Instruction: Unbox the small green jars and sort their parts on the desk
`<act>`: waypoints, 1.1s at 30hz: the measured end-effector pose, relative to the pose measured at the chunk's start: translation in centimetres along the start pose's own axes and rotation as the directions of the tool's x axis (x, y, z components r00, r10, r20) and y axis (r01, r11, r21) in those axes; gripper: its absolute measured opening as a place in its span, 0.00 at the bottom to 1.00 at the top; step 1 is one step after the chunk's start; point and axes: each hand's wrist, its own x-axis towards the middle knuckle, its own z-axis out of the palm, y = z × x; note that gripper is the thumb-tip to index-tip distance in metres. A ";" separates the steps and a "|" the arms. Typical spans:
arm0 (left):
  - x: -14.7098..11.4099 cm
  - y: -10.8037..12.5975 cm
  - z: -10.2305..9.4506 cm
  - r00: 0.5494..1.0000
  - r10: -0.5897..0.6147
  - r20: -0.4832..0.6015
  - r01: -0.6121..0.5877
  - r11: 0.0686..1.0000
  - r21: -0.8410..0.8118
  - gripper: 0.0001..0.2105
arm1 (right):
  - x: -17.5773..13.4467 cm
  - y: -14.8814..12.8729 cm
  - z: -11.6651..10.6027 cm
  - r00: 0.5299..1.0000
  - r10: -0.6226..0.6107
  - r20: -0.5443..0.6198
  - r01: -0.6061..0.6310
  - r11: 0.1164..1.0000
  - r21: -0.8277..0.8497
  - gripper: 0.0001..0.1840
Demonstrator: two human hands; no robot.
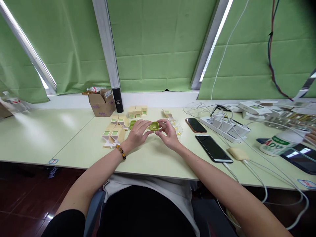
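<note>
My left hand [137,134], with a beaded bracelet at the wrist, pinches the left side of a small green open-topped case [154,126]. The fingers of my right hand [169,133] close on its right side. The case is held just above the table, its hollow facing me. Partly behind my left hand lies another green piece [132,123]. To the left stand several small cream cartons [116,133] with green labels, some with flaps open. A clear plastic tray [179,130] with yellow bits sits beyond my right hand, partly covered by it.
Closed cream cartons [137,112] stand farther back, near a black cylinder [118,99] and a cardboard box [101,102]. On the right are two phones [213,148], a white power strip [224,129], loose cables and a white bottle [282,142]. Another person's hand [312,135] shows at the right edge.
</note>
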 end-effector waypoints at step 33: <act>-0.4 0.7 0.3 0.990 -0.140 -0.030 0.136 0.983 -0.127 0.07 | -0.3 -0.5 0.5 0.994 -0.087 -0.065 0.077 0.986 -0.146 0.22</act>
